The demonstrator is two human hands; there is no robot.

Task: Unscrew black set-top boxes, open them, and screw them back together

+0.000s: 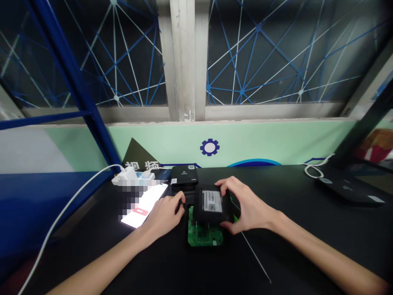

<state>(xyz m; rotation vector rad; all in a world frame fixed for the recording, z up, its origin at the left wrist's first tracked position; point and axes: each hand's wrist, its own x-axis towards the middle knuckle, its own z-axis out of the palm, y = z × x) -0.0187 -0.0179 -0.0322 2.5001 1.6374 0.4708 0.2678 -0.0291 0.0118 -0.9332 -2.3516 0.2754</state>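
My right hand (pixel 244 203) grips a black plastic device cover (pixel 201 205) by its right side, fingers on the far edge and thumb on the near one. The cover is tilted, and a white printed label (pixel 212 201) faces up. Beneath it lies a green circuit board (pixel 204 235), its far part hidden by the cover. My left hand (pixel 167 213) rests on the table left of the board, fingers loosely bent, thumb and index finger apart, with nothing visible between them. A phone with a lit screen (pixel 144 209) lies just left of that hand.
A black box-shaped device (pixel 184 175) stands behind the cover. A white power strip with plugs (pixel 130 177) sits at the back left, with a white cable (pixel 58 217) running forward. A thin rod (pixel 254 255) lies at right. Another black device (pixel 350 190) is at far right.
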